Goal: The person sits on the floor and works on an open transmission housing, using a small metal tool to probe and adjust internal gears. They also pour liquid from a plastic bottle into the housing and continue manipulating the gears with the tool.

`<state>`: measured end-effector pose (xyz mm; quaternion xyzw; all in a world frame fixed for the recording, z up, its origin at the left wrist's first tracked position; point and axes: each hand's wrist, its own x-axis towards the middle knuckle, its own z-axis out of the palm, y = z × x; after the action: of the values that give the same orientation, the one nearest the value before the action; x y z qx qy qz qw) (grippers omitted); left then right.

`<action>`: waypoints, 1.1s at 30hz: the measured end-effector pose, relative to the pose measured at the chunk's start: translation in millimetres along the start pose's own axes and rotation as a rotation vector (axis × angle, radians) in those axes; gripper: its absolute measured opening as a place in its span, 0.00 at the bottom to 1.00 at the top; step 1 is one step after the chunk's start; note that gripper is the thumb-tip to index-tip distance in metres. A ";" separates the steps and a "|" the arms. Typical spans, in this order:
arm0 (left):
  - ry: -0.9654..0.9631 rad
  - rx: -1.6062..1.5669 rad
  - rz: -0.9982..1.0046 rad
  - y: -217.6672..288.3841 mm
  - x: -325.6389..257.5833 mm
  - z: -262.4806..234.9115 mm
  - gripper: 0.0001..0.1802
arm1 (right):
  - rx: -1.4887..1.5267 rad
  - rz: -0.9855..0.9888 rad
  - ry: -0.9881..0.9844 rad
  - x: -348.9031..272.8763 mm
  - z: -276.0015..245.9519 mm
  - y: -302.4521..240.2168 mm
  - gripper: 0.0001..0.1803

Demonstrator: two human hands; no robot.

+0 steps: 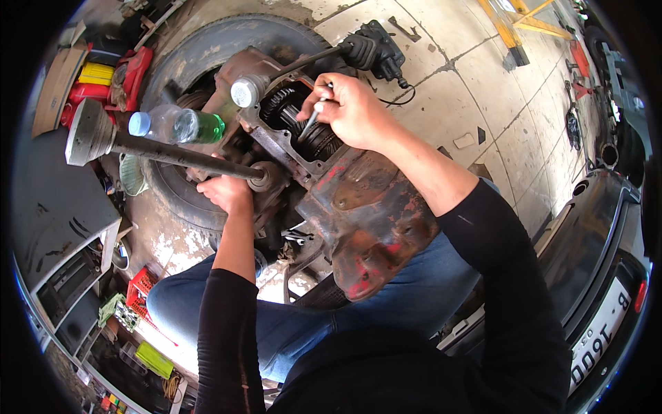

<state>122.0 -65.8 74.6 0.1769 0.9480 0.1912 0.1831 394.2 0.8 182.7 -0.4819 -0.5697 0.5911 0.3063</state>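
A rusty gearbox [376, 207] with traces of red paint sits in front of me, its top opening showing toothed gears [279, 103] on a shaft. My right hand [348, 114] is closed around a thin metal rod [314, 124], whose lower end points down into the opening. At the gearbox's left side, my left hand [231, 193] is curled beneath a long steel shaft [186, 160] with a wide flared end. Its fingertips are partly hidden, and what they grip cannot be made out. A round pale-topped part [245, 92] stands by the opening's far left corner.
A large tyre [172, 76] lies behind and left of the gearbox. A clear bottle [155, 124] and a green bottle [207, 127] rest there. A black lever assembly [376, 52] lies beyond. A grey workbench [62, 200] stands left; a dark car bumper [586, 241] is right.
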 end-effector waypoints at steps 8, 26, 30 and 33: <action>-0.016 0.004 -0.050 1.9 0.4 -3.9 0.59 | -0.294 0.071 -0.032 1.1 -5.9 -8.6 0.08; 0.016 -0.022 0.015 -0.6 0.8 -1.0 0.54 | -0.338 -0.150 0.077 -1.5 6.0 3.3 0.04; 0.022 -0.003 -0.015 2.0 0.3 -5.6 0.54 | -0.280 -0.143 0.049 -6.5 13.2 -0.3 0.03; 0.030 -0.009 -0.001 0.6 -2.4 -1.6 0.54 | -0.457 -0.067 -0.003 -5.3 13.5 -2.7 0.03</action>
<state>123.5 -66.7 77.0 0.1726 0.9498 0.1981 0.1699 383.2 -8.7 184.9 -0.5185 -0.7050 0.4370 0.2078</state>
